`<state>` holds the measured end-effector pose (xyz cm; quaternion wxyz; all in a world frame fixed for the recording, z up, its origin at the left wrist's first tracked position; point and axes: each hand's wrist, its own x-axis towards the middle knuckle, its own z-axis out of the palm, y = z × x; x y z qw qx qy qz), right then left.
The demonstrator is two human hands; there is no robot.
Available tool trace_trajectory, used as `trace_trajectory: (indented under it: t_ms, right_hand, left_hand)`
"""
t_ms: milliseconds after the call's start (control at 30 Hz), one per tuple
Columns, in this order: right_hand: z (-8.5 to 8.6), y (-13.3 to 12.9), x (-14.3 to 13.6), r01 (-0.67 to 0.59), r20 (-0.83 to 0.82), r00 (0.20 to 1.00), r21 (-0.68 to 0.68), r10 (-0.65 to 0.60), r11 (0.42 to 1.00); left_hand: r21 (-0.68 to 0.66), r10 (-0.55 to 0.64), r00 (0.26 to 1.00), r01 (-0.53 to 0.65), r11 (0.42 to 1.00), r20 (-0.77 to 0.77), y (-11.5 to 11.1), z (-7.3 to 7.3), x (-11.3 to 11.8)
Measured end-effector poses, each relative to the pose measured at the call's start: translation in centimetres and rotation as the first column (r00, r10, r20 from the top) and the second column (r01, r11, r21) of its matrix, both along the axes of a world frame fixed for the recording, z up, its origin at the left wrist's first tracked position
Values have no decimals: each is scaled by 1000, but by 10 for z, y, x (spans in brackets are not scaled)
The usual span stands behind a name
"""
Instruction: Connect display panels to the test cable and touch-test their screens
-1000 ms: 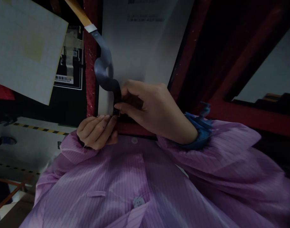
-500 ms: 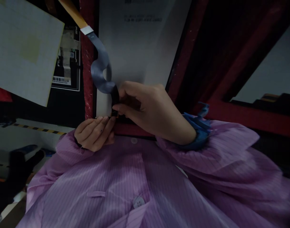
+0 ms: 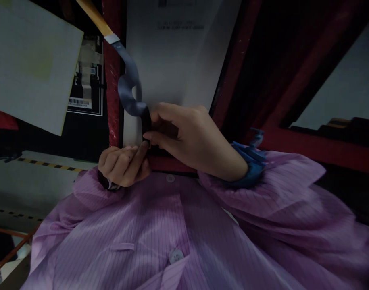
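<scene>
A flat ribbon cable, grey-blue and dark at its near end, curves down from an orange strip with a pale connector between them. My right hand pinches the cable's dark end between thumb and fingers. Just below, my left hand has its index fingertip pressed against that same end, the other fingers curled in. Under the cable lies a pale grey panel with printed text near its top. The fingers partly hide the cable's tip.
Red padded strips border the panel. At left, a pale sheet partly covers a dark board with a barcode label. Another pale panel lies in a red frame at right. A blue wristband circles my right wrist.
My left hand has shifted slightly up and right, its index finger now lying over the cable's end. My right hand keeps its pinch. At lower left, the dark shape beyond my sleeve has moved away.
</scene>
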<state>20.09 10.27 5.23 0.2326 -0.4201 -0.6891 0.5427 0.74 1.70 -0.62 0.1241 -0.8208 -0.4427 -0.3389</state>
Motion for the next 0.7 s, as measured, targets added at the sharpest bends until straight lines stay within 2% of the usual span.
trace_trajectory:
  t_ms: [100, 233, 333, 433, 500, 567, 633, 700]
  right_hand:
    - [-3, -1, -1, 10, -41, 999, -3, -10, 1000]
    - [-4, 1, 0, 119, -45, 992, 73, -116, 990]
    - [3, -2, 8, 209, -7, 977, 153, -211, 966]
    - [13, -22, 23, 254, 103, 950, 291, -294, 923]
    - [15, -44, 31, 260, 218, 906, 390, -363, 883]
    - [10, -67, 36, 268, 303, 856, 431, -418, 862]
    - [-1, -86, 36, 313, 328, 816, 442, -477, 840]
    - [-12, -99, 34, 362, 301, 791, 472, -533, 804]
  left_hand:
    - [31, -18, 999, 19, 999, -36, 4, 6, 3]
    - [104, 7, 1000, -7, 995, 2, 4, 0, 0]
    - [147, 9, 1000, -8, 989, -10, 4, -7, -2]
    - [146, 6, 1000, -4, 989, -14, 3, -3, -1]
    - [70, -15, 1000, 14, 997, 17, 1, 8, -1]
    - [-143, 14, 991, 4, 990, 130, 0, 23, -2]
    - [-344, 152, 953, -55, 937, 262, 2, 38, -6]
    - [-412, 315, 905, -181, 893, 285, 8, 48, -12]
